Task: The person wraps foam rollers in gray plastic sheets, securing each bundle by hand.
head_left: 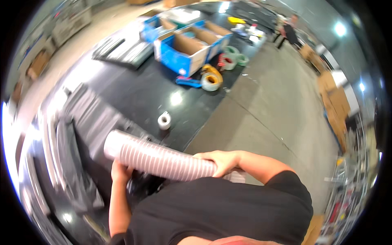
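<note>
A pale, ribbed flexible hose (163,158) lies slantwise in front of my body, its wide left end over the dark table. My right hand (222,160) grips it from above near its right end, the thumb and fingers curled round the ribs. Below the left end, my left hand (121,172) holds the hose from underneath, and its fingers are partly hidden. Under the hose's left end spreads a dark grey fabric sheet (92,116). A small white tape roll (164,121) stands on the table beyond the hose.
Blue cardboard boxes (175,59) stand farther along the black table (134,92). Near them are several tape rolls (210,81) and a blue tool (188,82). Long, shiny strips (49,151) lie at the left. A person (288,32) stands far off, and cartons (335,102) line the right side.
</note>
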A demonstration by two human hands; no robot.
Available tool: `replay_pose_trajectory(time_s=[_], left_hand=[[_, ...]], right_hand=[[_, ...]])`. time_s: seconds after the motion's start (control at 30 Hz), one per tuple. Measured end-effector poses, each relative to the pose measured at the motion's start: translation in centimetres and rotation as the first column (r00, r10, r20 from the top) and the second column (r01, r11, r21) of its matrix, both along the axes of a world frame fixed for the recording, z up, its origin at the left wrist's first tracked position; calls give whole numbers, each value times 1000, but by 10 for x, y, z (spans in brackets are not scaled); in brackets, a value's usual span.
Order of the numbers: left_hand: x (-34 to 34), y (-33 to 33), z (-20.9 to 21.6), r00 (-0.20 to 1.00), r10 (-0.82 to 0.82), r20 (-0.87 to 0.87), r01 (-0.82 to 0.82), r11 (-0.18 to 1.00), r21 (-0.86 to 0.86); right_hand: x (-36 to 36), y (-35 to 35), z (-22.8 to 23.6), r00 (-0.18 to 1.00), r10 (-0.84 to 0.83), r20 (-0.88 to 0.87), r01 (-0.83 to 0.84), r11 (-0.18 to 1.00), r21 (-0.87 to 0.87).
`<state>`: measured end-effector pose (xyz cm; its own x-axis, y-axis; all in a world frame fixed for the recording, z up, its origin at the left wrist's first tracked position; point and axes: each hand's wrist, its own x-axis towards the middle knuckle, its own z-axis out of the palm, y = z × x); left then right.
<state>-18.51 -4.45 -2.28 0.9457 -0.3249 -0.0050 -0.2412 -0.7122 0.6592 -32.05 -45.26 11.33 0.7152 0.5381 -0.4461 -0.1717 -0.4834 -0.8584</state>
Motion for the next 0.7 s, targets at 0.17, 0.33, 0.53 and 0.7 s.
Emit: replay_pose_trajectory(time_s=[0.17, 0.33, 0.53, 0.7], left_hand=[[7, 5, -7, 994, 104, 16, -104, 994, 28], [0, 6, 8, 986, -160, 54, 137, 944, 301], [12, 16, -31, 983, -111, 148, 64, 954, 292], [27, 25, -38, 910, -64, -410, -167, 848, -503]], right_hand=[[-11, -11, 11, 991, -28, -128, 39, 996, 82], [-20, -22, 4, 998, 21, -64, -16, 996, 83], [-27, -30, 1, 995, 2, -101, 8, 995, 101], [-7, -30, -3, 990, 129, 63, -132, 991, 39]])
